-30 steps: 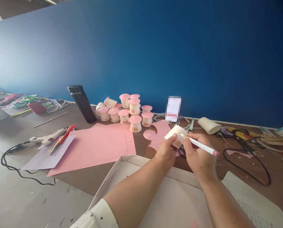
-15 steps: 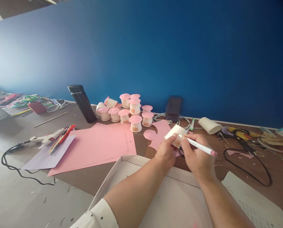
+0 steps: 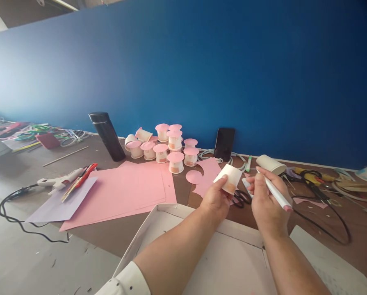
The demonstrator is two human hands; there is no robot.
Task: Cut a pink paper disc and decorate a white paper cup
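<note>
My left hand [image 3: 217,199] grips a small white paper cup [image 3: 231,175] on its side, with an orange-brown patch drawn near its rim. In my right hand [image 3: 267,205] is a white marker [image 3: 275,191] with a pink end, its tip pointing up and left, apart from the cup. Black-handled scissors [image 3: 242,198] lie below and between the hands, partly hidden. Left of the cup are a pink paper disc [image 3: 194,177] and a cut pink sheet [image 3: 208,171]. Several paper-cup houses with pink roofs [image 3: 175,157] stand grouped behind, some stacked or tipped.
A white box lid [image 3: 167,209] lies under my forearms. Leftward are pink sheets [image 3: 118,184], a glue gun [image 3: 60,180], a red cutter [image 3: 84,175] and a black flask [image 3: 107,137]. A phone [image 3: 224,143] leans on the blue wall; a larger cup [image 3: 271,164] lies at right.
My right hand has drawn the marker away from the cup, to the right and slightly down. The left hand still holds the cup, now showing more of its side.
</note>
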